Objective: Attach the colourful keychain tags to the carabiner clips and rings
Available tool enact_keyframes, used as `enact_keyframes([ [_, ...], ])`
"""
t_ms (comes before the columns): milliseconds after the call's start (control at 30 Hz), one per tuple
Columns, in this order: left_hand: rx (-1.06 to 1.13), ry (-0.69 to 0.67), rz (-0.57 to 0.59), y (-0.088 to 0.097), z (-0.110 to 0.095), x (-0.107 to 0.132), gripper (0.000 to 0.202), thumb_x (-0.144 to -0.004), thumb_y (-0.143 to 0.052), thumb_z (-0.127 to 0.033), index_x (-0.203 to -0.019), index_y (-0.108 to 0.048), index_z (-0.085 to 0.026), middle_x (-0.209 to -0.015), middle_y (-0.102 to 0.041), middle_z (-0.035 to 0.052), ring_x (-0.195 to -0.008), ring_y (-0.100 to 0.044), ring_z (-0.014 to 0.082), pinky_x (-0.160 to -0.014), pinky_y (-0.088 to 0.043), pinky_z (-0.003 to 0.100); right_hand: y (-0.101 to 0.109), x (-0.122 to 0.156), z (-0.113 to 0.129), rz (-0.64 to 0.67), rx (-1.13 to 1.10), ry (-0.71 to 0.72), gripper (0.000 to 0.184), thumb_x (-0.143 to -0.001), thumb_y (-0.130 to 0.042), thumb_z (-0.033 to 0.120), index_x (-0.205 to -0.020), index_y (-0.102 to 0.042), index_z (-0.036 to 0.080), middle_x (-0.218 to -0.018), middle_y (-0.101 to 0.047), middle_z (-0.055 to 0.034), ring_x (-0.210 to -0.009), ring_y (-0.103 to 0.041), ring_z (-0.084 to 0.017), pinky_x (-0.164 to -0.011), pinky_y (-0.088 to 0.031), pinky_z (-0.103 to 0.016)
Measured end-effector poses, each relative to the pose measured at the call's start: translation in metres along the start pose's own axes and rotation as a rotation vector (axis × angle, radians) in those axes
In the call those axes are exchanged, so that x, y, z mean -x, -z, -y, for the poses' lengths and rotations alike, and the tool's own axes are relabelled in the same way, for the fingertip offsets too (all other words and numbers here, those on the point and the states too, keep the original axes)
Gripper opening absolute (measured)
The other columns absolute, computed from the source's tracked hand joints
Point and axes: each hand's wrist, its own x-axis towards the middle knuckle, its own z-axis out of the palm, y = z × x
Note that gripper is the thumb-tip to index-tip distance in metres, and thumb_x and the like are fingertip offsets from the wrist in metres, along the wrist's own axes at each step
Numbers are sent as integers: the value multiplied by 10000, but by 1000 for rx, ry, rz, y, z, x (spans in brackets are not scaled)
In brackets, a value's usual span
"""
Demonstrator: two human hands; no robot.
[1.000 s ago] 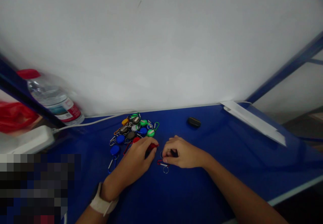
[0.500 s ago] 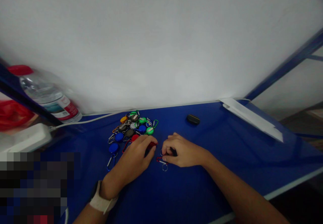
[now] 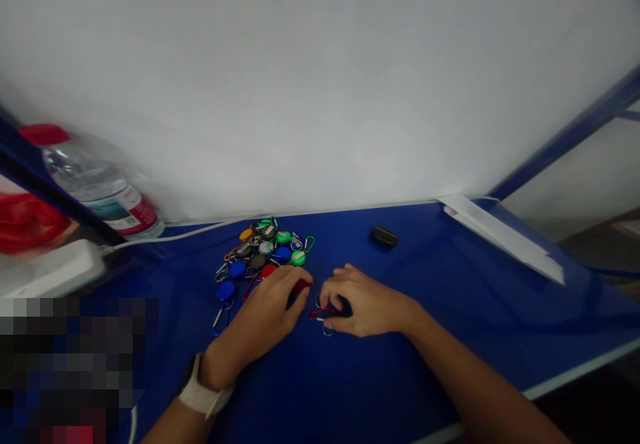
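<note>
A pile of coloured key tags with carabiner clips (image 3: 260,252) lies on the blue table (image 3: 400,377) near the white wall. My left hand (image 3: 270,314), with a pale watch strap at the wrist, is closed on a red key tag (image 3: 301,287) just below the pile. My right hand (image 3: 363,304) faces it, fingers pinched on a small red carabiner clip (image 3: 323,315) with a metal ring hanging under it. The two hands are almost touching at the fingertips.
A water bottle with a red cap (image 3: 95,187) lies at the left by a white power strip (image 3: 50,272) and its white cable (image 3: 200,231). A small black object (image 3: 383,237) sits behind my right hand. A white strip (image 3: 500,237) lies at the right.
Both hands stay nearly in place. My right hand's fingers have shifted slightly on the red carabiner clip, bringing it up a little closer to the left hand.
</note>
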Motion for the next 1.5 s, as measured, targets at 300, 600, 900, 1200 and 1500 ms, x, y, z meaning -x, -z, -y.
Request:
enact_keyframes([
  [300,-13,5,1,-1,1,2,171,-998,-492,-189,-1103,-623,-223,-1116,-660,62,-1049,-618,218,-953,-485,379,-2,-3,-2,-32,-29,19,184,-824,-751,332,-944,-670,217,-786,-658,30,-881,-623,-190,-1110,-341,-489],
  [600,6,13,14,-1,1,1,160,-997,-492,-181,-1089,-618,-219,-1107,-651,57,-1042,-612,211,-942,-482,379,-8,-5,-7,-58,-87,67,140,-861,-735,311,-896,-657,200,-769,-647,40,-800,-613,-148,-1080,-352,-425],
  [900,-3,-11,6,0,-1,0,159,-1001,-487,-178,-1084,-616,-219,-1094,-659,64,-1030,-615,213,-925,-485,373,-5,-5,-3,-45,-106,13,118,-844,-753,263,-841,-660,192,-741,-653,39,-797,-568,-150,-949,-352,-369],
  [1200,-14,-19,11,0,-1,0,161,-1002,-483,-173,-1086,-612,-219,-1093,-660,59,-1029,-621,207,-924,-487,362,-7,-8,-2,-84,-184,-42,126,-797,-787,198,-757,-670,172,-677,-660,41,-704,-576,-122,-826,-365,-289],
  [1500,-28,-16,22,-2,0,1,147,-1010,-476,-183,-1085,-598,-218,-1112,-645,55,-1049,-607,208,-946,-481,372,-7,-8,-3,-98,-201,-61,115,-787,-788,180,-742,-682,169,-664,-668,30,-690,-596,-123,-765,-384,-262],
])
